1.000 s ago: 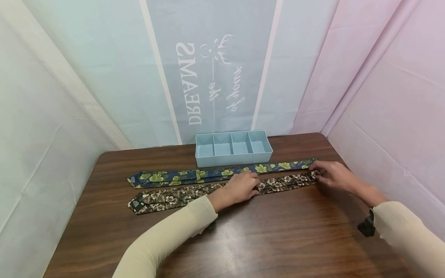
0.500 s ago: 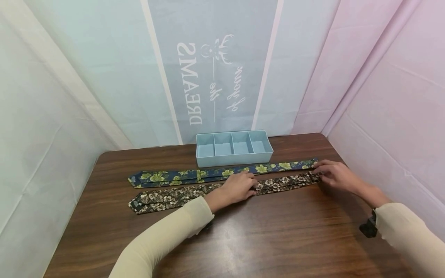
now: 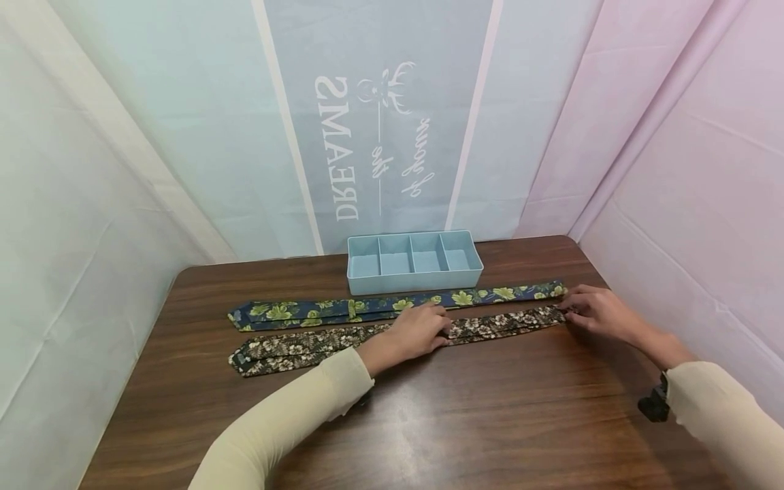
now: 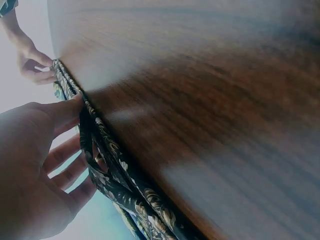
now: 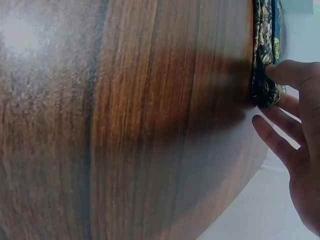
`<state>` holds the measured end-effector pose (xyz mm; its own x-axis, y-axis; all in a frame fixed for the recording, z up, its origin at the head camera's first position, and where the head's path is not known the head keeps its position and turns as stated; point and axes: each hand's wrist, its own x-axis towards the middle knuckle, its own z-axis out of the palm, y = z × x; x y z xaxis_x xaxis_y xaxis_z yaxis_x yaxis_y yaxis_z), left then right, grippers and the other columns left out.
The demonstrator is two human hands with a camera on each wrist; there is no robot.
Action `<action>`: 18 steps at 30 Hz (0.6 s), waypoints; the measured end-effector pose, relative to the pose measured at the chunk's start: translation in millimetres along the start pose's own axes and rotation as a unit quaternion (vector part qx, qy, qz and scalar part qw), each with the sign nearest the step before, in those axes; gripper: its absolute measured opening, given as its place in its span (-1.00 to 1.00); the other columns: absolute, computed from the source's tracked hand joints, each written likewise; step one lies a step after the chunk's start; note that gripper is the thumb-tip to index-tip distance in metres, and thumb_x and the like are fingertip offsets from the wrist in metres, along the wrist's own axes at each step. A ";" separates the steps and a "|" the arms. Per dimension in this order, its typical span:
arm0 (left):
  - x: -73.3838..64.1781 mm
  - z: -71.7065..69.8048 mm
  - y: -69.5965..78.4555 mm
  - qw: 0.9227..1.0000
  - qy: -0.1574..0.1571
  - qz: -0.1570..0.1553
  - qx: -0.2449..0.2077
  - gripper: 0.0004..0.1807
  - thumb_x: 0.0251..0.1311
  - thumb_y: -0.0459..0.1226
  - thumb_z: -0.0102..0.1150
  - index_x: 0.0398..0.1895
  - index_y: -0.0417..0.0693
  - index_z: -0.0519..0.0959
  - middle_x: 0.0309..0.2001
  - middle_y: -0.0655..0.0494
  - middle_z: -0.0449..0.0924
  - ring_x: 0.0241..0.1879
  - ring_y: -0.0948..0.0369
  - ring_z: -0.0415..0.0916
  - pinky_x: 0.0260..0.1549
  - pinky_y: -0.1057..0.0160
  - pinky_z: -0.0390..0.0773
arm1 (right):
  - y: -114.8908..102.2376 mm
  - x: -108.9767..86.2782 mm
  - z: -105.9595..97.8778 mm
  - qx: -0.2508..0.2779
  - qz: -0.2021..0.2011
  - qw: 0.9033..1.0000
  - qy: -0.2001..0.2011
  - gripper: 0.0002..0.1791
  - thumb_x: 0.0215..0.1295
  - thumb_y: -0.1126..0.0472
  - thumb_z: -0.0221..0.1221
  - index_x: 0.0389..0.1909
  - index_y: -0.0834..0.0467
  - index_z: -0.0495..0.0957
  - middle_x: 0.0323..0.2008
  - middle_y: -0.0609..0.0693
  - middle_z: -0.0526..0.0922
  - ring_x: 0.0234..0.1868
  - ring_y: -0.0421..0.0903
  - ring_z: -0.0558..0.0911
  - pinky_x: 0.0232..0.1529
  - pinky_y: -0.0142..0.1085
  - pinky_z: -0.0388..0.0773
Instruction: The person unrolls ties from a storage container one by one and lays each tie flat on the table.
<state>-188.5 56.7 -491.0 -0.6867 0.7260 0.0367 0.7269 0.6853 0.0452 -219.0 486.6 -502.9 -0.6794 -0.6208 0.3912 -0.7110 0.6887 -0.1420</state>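
Observation:
A dark brown necktie with cream flowers [image 3: 275, 354] lies folded lengthwise across the table. My left hand [image 3: 416, 330] is on its middle; in the left wrist view the thumb [image 4: 67, 112] is at the near edge and the fingers are on the far side, pinching it. With thumb and fingertips, my right hand [image 3: 603, 314] pinches the folded right end [image 5: 265, 87] of the same necktie. Behind it and almost parallel lies a navy necktie with yellow-green flowers [image 3: 278, 312], its right end close to my right fingertips.
Behind the neckties, a light blue box [image 3: 416, 281] with several open compartments stands near the back edge of the brown wooden table [image 3: 490, 422]. Printed fabric [image 3: 392, 136] hangs right behind the table, and pale cloth walls [image 3: 704, 224] flank it.
My right hand has shifted slightly right along with the brown necktie's end, and my left hand slightly left. The navy necktie and the box stay in place.

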 end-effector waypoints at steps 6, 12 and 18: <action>-2.6 2.2 -2.5 1.000 0.007 0.003 -0.004 -0.83 0.42 -0.02 0.36 -0.04 0.24 0.80 0.13 0.26 0.70 0.14 0.23 0.59 0.03 0.17 0.71 | 4.4 -4.1 2.2 -0.019 0.007 1.000 0.003 -0.70 -0.08 0.43 0.57 -0.29 0.11 0.81 -0.27 0.00 0.77 -0.29 0.02 0.73 -0.31 -0.04 0.69; -4.2 2.1 -3.1 1.000 0.008 0.003 -0.005 -0.82 0.43 -0.02 0.36 -0.03 0.24 0.80 0.14 0.26 0.70 0.13 0.23 0.60 0.05 0.18 0.70 | 5.8 -7.7 1.1 -0.022 0.040 0.999 -0.008 -0.74 -0.02 0.41 0.56 -0.28 0.14 0.79 -0.21 0.12 0.79 -0.17 0.20 0.74 -0.15 0.19 0.65; -4.9 0.8 -3.2 1.000 0.004 0.003 -0.002 -0.77 0.43 -0.01 0.35 0.05 0.24 0.79 0.18 0.25 0.69 0.16 0.22 0.60 0.07 0.15 0.70 | 6.3 -8.1 0.8 -0.015 0.049 0.999 -0.014 -0.76 0.00 0.39 0.57 -0.29 0.14 0.79 -0.20 0.12 0.76 -0.20 0.19 0.74 -0.23 0.16 0.68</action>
<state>-187.4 50.9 -492.1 -0.6824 0.7297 0.0445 0.7310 0.6806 0.0493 -218.1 495.8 -507.6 -0.7504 -0.5600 0.3512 -0.6357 0.7570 -0.1513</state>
